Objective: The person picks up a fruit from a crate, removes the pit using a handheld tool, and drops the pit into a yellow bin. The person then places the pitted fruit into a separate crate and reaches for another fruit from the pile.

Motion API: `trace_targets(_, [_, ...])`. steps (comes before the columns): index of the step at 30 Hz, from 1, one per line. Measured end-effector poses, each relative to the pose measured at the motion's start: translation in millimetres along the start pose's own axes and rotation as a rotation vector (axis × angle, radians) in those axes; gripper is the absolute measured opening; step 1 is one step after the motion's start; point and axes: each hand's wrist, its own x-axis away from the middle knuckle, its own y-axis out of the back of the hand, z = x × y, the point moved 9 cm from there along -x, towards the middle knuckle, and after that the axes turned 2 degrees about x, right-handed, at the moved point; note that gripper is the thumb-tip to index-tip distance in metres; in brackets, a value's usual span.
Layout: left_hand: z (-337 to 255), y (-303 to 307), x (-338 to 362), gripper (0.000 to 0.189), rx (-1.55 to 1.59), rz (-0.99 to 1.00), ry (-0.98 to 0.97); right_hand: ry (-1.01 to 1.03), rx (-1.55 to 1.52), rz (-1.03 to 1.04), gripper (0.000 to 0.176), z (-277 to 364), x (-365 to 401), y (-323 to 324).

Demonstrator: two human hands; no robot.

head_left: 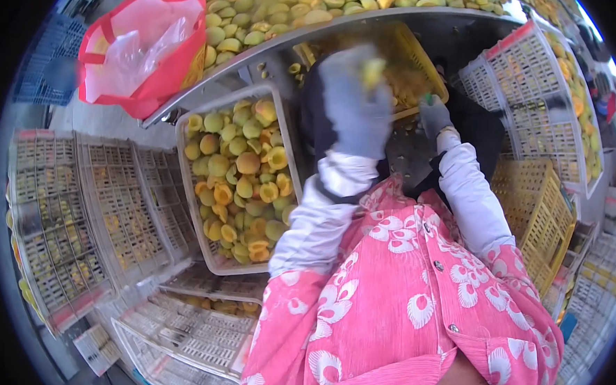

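My left hand (356, 110), in a grey glove and smeared by motion, is raised beside the yellow crate. At its fingertips a piece of yellow-green fruit (373, 73) shows, blurred. Gloved too, my right hand (434, 116) is closed at the near right corner of that yellow crate (423, 57), around a small green object (428, 99) whose kind I cannot make out. Loose orange-yellow pieces lie inside the yellow crate. To the left stands a white crate (189, 192) full of peach- or apricot-like fruit (244, 164), some whole, some halved with hollow centres.
A metal-edged table (272, 39) crosses the far side, heaped with fruit halves (257, 14). On its left corner sits a red bag (146, 96) with clear plastic inside. White slatted crates (52, 220) flank me; a yellow crate (532, 215) leans at right.
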Motion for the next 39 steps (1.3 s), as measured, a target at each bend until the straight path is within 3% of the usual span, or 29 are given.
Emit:
trace_targets(1, [54,25,24,0.032,0.231,0.028,0.679,0.319,0.357,-0.171,0.029,-21,-59,8])
trace_targets(2, [52,70,18,0.032,0.002,-0.026,0.555,0.323,0.362,-0.165,0.029,-11,-43,7])
trace_targets(4, [110,163,60,0.030,-0.449,-0.019,0.318,-0.031,-0.113,0.056,0.022,-9,6,-8])
trace_targets(5, [144,209,93,0.030,-0.739,0.084,0.366,-0.038,-0.111,0.057,0.022,-13,8,-11])
trace_targets(6, [143,244,116,0.037,-0.849,0.059,0.545,-0.006,-0.119,0.074,0.025,-16,9,-15])
trace_targets(8, [139,276,163,0.043,-1.047,0.236,0.531,0.029,-0.127,0.087,0.030,-23,3,-23])
trace_targets(10, [152,276,216,0.049,-0.980,0.554,0.593,0.198,-0.121,0.125,0.028,-32,-17,-41])
trace_targets(11, [141,272,226,0.048,-0.996,0.569,0.525,0.214,-0.131,0.134,0.027,-44,-30,-48])
trace_targets(12, [130,262,231,0.048,-1.005,0.585,0.446,0.138,-0.113,0.158,0.029,-33,-10,-47])
trace_targets(14, [124,250,215,0.043,-0.940,0.555,0.509,0.421,-0.144,0.057,0.031,-53,-46,-52])
trace_targets(16, [125,236,172,0.033,-1.045,0.449,0.467,0.225,-0.074,0.084,0.035,-34,-13,-42])
trace_targets(18, [122,204,109,0.029,-0.880,0.375,0.328,0.253,0.076,0.045,0.037,-14,3,-28])
trace_targets(20, [100,175,47,0.026,-0.739,0.329,0.234,0.195,-0.025,0.040,0.036,-10,9,-23])
trace_targets(23, [91,85,-48,0.023,-0.500,0.394,0.136,0.101,-0.193,0.080,0.033,3,27,-15])
trace_targets(26, [137,-4,-108,0.025,-0.405,0.509,0.135,0.171,-0.321,0.082,0.027,-11,13,-20])
trace_targets(28, [188,-57,-139,0.030,-0.454,0.588,0.117,0.383,-0.251,0.085,0.022,-3,9,-20])
trace_targets(29, [206,-79,-154,0.030,-0.443,0.593,0.105,0.272,-0.323,0.208,0.018,5,19,-18])
trace_targets(31, [231,-141,-158,0.044,-0.749,0.953,-0.193,0.186,-0.426,0.248,0.018,26,39,-7])
trace_targets(32, [238,-156,-167,0.044,-0.739,0.957,-0.201,0.095,-0.524,0.305,0.018,29,46,-6])
trace_targets(34, [273,-187,-146,0.057,-1.098,1.413,-0.395,0.032,-0.490,0.280,0.021,28,45,2])
trace_targets(35, [277,-194,-146,0.059,-1.136,1.522,-0.410,0.008,-0.500,0.278,0.021,24,44,4])
trace_targets(39, [280,-197,-156,0.053,-1.122,1.568,-0.409,-0.073,-0.550,0.297,0.022,2,29,0])
